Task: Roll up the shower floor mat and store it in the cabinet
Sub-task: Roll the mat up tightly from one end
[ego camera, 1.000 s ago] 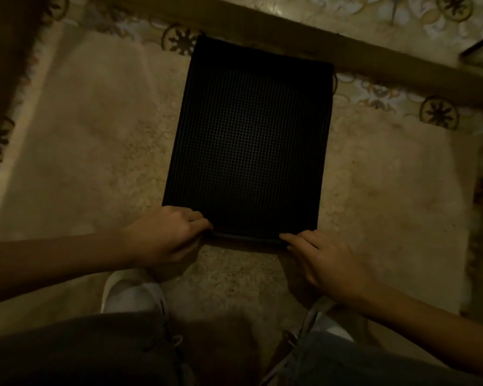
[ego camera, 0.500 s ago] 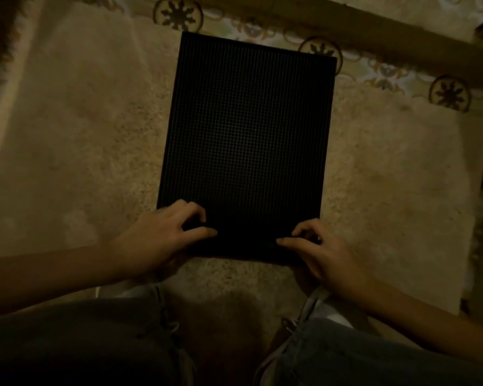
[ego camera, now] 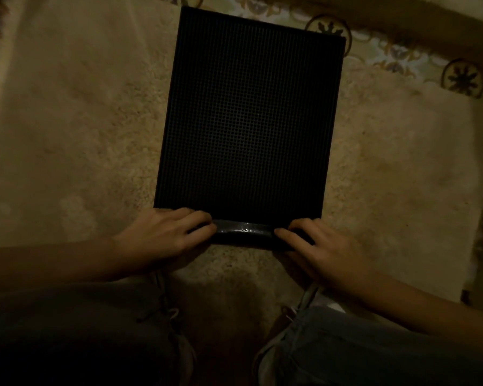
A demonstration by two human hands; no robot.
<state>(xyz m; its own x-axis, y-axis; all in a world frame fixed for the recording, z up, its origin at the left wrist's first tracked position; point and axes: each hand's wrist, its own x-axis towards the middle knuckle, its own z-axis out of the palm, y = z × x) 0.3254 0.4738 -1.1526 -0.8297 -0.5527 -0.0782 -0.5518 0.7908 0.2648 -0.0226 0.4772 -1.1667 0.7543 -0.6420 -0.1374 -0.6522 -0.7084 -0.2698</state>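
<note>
rubber was my guess for the black shower mat [ego camera: 248, 118]: grid-textured, flexible enough to curl, yet thick enough that i expected it to spring back if i let go. it looked light, and its underside showed glossy where it had turned over, so i judged it could slip under dry fingers. it lay flat on the beige rug [ego camera: 76, 129], long side running away from me, far edge reaching the patterned floor tiles [ego camera: 396, 57]. the best hold seemed to be where i already was, at the two near corners, pressing evenly so the roll stayed straight.

my left hand [ego camera: 162, 238] was curled over the near left corner, fingers bent down onto the turned edge. my right hand [ego camera: 326, 249] did the same at the near right corner, fingertips on top of the fold. both were partly closed, gripping the first turn of the roll [ego camera: 246, 232].

half a second earlier the near edge had still been flat under my fingers; now a narrow shiny lip stood up between my hands.
</note>
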